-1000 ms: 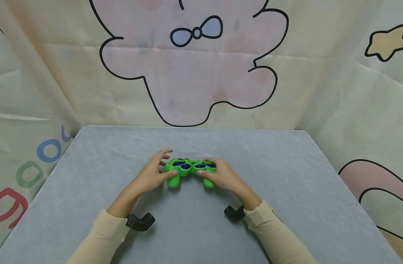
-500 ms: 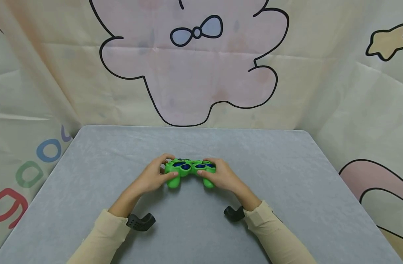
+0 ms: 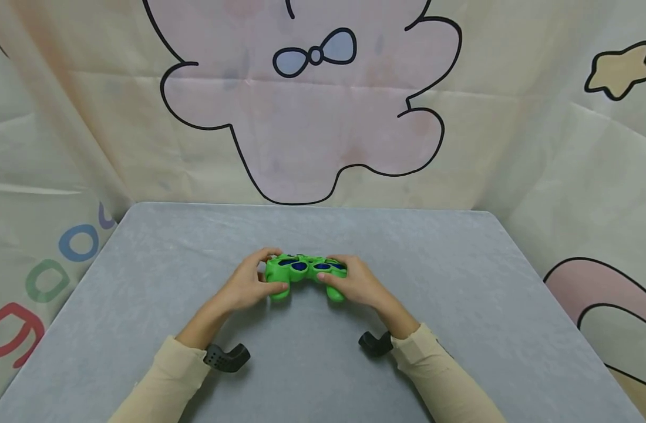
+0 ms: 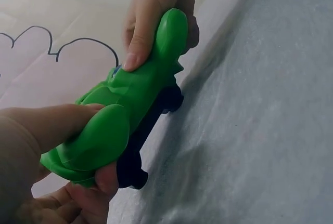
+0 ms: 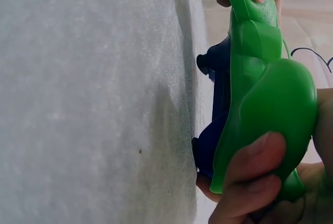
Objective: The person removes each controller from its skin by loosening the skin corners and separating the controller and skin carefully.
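Note:
A bright green game controller (image 3: 307, 268) with dark blue parts is held in both hands, apparently just above the table. Its blue side, with stubby thumbsticks (image 5: 205, 63), faces the table in the wrist views. My left hand (image 3: 246, 283) grips the left end, thumb on the near handle and index finger at the far edge. At the other end my right hand (image 3: 361, 282) grips with its thumb on top. The right wrist view shows curled fingers (image 5: 252, 167) under the green handle (image 5: 281, 109). The left wrist view has the left thumb (image 4: 60, 125) against the other handle (image 4: 101, 135).
A grey cloth-covered table (image 3: 307, 364) lies beneath. Cream fabric with cartoon drawings (image 3: 302, 129) hangs behind it and at both sides. Black wrist devices (image 3: 226, 357) stick out near both sleeve cuffs.
The left fingers, raised and apart a second ago, have come down onto the controller's far edge. The left thumb has slid slightly lower on the handle. The right hand keeps its hold.

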Tool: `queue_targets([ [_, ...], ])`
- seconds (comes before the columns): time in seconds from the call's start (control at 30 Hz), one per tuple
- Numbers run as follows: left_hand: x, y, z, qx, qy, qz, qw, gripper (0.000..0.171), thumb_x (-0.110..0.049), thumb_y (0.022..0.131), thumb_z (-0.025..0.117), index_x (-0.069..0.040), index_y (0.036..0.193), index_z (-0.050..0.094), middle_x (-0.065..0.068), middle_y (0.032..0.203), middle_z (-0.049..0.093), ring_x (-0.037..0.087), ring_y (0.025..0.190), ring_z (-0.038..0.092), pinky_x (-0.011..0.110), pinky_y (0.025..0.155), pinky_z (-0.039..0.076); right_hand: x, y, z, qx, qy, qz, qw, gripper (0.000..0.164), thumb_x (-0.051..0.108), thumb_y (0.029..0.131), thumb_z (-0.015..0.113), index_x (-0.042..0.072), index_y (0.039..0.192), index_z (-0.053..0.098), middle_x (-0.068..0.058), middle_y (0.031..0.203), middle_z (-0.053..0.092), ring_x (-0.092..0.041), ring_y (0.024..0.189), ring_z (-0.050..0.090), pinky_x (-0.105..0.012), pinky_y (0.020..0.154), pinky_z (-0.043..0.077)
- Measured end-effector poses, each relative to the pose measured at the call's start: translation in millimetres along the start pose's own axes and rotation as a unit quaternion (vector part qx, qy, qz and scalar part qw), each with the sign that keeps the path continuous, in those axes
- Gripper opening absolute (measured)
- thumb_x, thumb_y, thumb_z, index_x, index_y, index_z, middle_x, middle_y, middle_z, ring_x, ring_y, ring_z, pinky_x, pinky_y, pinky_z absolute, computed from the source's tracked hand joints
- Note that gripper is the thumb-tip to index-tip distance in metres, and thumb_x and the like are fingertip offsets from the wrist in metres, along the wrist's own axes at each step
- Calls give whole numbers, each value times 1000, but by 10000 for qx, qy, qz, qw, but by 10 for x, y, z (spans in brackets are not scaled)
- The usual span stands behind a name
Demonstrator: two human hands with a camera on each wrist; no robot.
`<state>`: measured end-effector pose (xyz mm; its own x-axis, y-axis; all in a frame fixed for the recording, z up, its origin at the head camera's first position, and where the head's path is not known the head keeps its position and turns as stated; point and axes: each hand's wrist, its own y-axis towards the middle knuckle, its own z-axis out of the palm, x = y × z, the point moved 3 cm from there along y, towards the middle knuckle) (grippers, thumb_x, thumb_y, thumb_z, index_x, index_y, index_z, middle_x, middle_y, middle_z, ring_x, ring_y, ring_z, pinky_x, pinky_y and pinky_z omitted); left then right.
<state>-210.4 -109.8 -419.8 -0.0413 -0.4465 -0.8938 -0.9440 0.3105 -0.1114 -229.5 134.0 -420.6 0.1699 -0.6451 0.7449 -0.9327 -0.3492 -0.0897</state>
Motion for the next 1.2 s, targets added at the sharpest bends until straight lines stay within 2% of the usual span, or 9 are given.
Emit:
queue_targets([
  [0.13, -23, -2, -2, -75, -95, -9, 9999, 70, -13, 86, 80, -6, 148, 47, 25, 150, 41, 13, 62, 53, 26, 56, 46, -8, 11, 1, -35, -33, -21, 10000, 50, 36, 95, 70, 5, 134, 64, -10, 119, 70, -19, 100, 61, -38, 90, 51],
  [0.27, -37, -2, -3, -191, -79, -108, 9997, 69, -13, 86, 81, -7, 147, 50, 23, 149, 44, 11, 60, 53, 24, 53, 45, -15, 15, 4, -58, -11, 0, 10000, 51, 36, 95, 70, 5, 135, 63, -11, 121, 70, -19, 101, 61, -38, 90, 51],
  [0.5, -84, -18, -17, -425, 212, -230, 9986, 67, -14, 84, 83, -9, 145, 55, 20, 143, 53, 12, 65, 58, 25, 56, 48, -5, 13, -8, -62, 17, 67, 10000, 52, 37, 95, 70, 6, 136, 62, -11, 120, 70, -19, 99, 61, -36, 88, 50],
  [0.8, -111, -52, -17, -323, 146, -270, 9990, 66, -14, 84, 83, -8, 145, 56, 21, 133, 62, 13, 65, 60, 27, 54, 47, -6, 23, -11, -7, 89, -42, 10000, 49, 34, 95, 71, 6, 134, 64, -10, 118, 71, -18, 98, 60, -34, 88, 49],
  [0.87, -108, -47, -26, -311, 385, -102, 9987, 65, -15, 85, 82, -9, 144, 55, 22, 132, 61, 17, 73, 61, 28, 60, 48, -6, 35, -7, 1, 62, -85, 9999, 51, 35, 95, 70, 7, 136, 63, -10, 119, 70, -17, 97, 59, -33, 85, 48],
  [1.0, -95, -35, -8, -161, 1012, 296, 9943, 63, -22, 89, 79, -11, 145, 53, 22, 138, 55, 28, 105, 57, 38, 84, 47, -4, 44, -4, 25, 47, -159, 9999, 54, 36, 94, 71, 8, 139, 60, -11, 126, 67, -19, 100, 58, -32, 84, 46],
  [1.07, -86, -29, 14, -47, 1088, 438, 9931, 62, -24, 90, 77, -11, 145, 52, 22, 140, 54, 31, 116, 52, 41, 91, 43, -6, 33, -12, 55, 77, -194, 9998, 56, 35, 94, 72, 7, 140, 58, -12, 130, 65, -22, 104, 58, -35, 87, 46],
  [1.13, -72, -22, 31, -15, 993, 447, 9940, 62, -24, 90, 76, -9, 145, 53, 21, 139, 57, 31, 115, 54, 42, 91, 44, -14, 14, -33, 120, 147, -227, 9996, 59, 35, 94, 71, 6, 144, 54, -14, 134, 62, -25, 110, 57, -38, 91, 46],
  [1.2, -60, -9, 27, -168, 879, 362, 9953, 59, -24, 90, 76, -10, 143, 55, 20, 136, 61, 29, 112, 56, 38, 89, 44, -18, -6, -72, 249, 376, -237, 9987, 65, 34, 95, 71, 7, 149, 48, -17, 144, 55, -29, 120, 57, -42, 96, 48],
])
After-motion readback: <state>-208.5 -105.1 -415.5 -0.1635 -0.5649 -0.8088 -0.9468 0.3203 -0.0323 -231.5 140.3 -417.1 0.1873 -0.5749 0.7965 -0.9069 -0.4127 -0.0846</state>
